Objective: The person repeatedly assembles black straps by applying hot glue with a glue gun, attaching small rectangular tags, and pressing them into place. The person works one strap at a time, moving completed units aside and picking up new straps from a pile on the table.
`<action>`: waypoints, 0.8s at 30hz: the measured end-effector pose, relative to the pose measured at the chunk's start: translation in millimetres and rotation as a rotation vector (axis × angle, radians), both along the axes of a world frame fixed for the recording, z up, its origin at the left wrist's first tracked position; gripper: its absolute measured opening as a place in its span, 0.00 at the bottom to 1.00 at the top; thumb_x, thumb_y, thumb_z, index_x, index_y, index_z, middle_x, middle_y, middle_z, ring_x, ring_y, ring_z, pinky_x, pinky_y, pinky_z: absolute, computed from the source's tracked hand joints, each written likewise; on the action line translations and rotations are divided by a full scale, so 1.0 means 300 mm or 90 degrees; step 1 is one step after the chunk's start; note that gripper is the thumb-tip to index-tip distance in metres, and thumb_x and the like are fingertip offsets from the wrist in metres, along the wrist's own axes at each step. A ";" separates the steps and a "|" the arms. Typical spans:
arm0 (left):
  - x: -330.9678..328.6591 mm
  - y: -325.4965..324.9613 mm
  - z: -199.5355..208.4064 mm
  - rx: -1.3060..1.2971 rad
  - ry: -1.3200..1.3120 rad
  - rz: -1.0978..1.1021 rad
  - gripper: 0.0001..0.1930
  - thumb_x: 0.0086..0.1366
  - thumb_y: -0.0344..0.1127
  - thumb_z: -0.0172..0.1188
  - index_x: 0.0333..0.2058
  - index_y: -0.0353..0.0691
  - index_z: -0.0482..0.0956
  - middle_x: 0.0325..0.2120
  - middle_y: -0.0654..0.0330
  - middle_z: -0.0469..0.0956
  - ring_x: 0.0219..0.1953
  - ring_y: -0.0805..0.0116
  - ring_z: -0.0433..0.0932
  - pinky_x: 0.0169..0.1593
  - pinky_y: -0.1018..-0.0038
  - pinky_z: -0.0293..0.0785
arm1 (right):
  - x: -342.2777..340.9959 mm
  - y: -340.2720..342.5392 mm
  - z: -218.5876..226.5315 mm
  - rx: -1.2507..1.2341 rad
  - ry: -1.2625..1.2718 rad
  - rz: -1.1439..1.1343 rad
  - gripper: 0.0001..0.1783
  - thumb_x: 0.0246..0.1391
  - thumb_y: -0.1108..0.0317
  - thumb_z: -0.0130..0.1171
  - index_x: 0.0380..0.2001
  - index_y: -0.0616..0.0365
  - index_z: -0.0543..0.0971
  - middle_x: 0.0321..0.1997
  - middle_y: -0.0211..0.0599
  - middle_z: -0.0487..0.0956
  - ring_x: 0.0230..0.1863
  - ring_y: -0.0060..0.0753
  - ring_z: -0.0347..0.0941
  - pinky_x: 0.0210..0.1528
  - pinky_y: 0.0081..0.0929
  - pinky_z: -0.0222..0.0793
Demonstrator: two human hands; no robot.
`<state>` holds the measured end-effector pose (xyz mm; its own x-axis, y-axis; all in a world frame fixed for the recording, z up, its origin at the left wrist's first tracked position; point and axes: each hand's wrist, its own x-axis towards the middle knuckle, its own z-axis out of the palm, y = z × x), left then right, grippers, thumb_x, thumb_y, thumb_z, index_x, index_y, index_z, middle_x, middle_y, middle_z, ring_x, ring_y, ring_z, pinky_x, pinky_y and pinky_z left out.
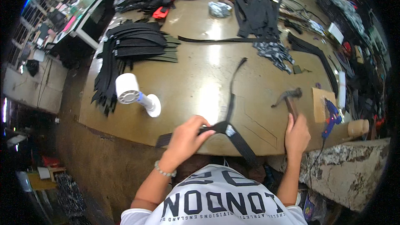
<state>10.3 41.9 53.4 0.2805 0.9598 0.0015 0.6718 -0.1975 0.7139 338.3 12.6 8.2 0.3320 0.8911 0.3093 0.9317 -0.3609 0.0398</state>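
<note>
My left hand pinches a black strap piece near the table's front edge. Three black arms of this piece spread from one joint, with a small white-grey label beside it. A thin arm runs away from me, one passes under my left hand, and one hangs toward the front edge at the right. In my right hand is a hammer, gripped by its wooden handle. Its dark metal head is raised to the right of the straps, apart from them.
A white handheld fan stands at the left of the table, by stacked black straps. More black strips and a pile of small labels lie far right. A blue glue gun rests near brown cardboard.
</note>
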 end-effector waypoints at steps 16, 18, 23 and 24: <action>-0.807 0.739 0.558 0.446 0.092 0.361 0.15 0.59 0.44 0.68 0.37 0.37 0.87 0.28 0.57 0.84 0.31 0.72 0.80 0.41 0.75 0.74 | -0.007 -0.005 0.000 0.053 -0.024 -0.005 0.18 0.64 0.52 0.53 0.43 0.58 0.74 0.35 0.42 0.76 0.34 0.46 0.78 0.32 0.41 0.73; -0.935 0.790 0.371 0.324 0.104 0.418 0.16 0.54 0.45 0.72 0.34 0.38 0.87 0.30 0.56 0.85 0.34 0.69 0.82 0.43 0.71 0.76 | -0.008 -0.007 0.003 0.031 -0.013 -0.026 0.18 0.64 0.52 0.53 0.42 0.58 0.74 0.35 0.42 0.75 0.34 0.46 0.78 0.32 0.40 0.73; -0.929 0.850 0.342 0.368 0.297 0.452 0.17 0.53 0.50 0.69 0.35 0.44 0.87 0.35 0.52 0.84 0.41 0.53 0.83 0.46 0.64 0.77 | -0.011 -0.009 0.012 0.061 -0.001 -0.003 0.18 0.64 0.52 0.54 0.41 0.58 0.74 0.34 0.42 0.75 0.32 0.46 0.77 0.32 0.41 0.73; -0.873 0.884 0.423 0.495 0.366 0.354 0.19 0.59 0.51 0.66 0.40 0.42 0.86 0.33 0.50 0.84 0.38 0.56 0.84 0.43 0.65 0.78 | -0.010 -0.009 0.011 0.065 -0.009 0.005 0.17 0.63 0.53 0.54 0.40 0.58 0.74 0.33 0.42 0.75 0.32 0.46 0.77 0.32 0.41 0.73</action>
